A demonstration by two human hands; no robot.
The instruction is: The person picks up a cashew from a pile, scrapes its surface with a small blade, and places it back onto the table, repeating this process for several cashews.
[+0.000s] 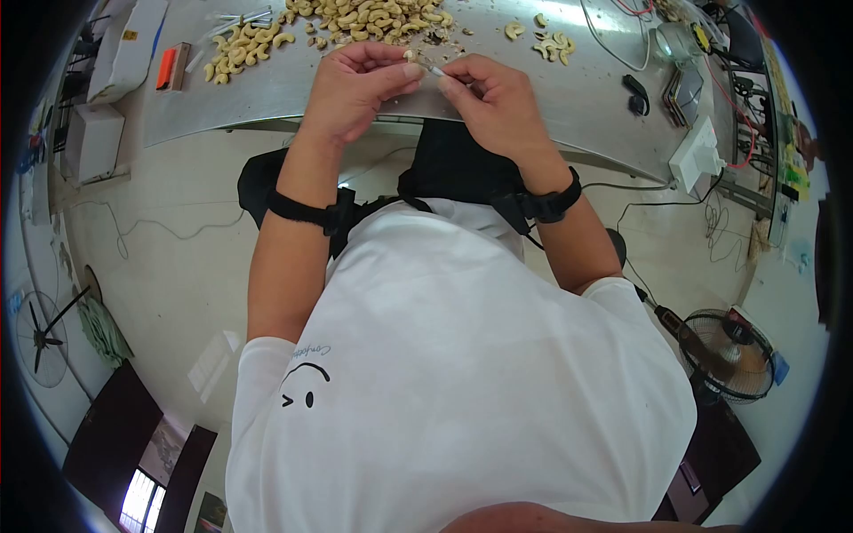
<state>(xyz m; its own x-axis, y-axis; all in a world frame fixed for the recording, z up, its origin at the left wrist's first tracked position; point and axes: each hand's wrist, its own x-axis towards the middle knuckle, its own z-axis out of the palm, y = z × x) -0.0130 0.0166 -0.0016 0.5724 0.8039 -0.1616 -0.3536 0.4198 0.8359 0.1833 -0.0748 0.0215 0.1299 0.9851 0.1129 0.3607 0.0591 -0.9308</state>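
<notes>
My left hand (355, 93) is closed in a pinch on a cashew nut (410, 56) near the table's front edge. My right hand (499, 105) is closed around a slim metal tool (435, 71), its tip meeting the nut or very close to it. Most of the tool is hidden by my fingers, so its exact kind does not show. Just beyond my hands lies a large pile of cashews (369, 18), with brown skin crumbs (437, 35) beside it. A smaller group of cashews (240, 51) lies to the left, and a few pale cashews (554, 46) lie to the right.
The metal table (613, 107) carries an orange-and-grey box (172, 67) and slim metal tools (242, 19) at left. On the right are a glass jar (677, 41), a black key fob (635, 93), a phone (682, 94) and a white power strip (696, 153) with cables.
</notes>
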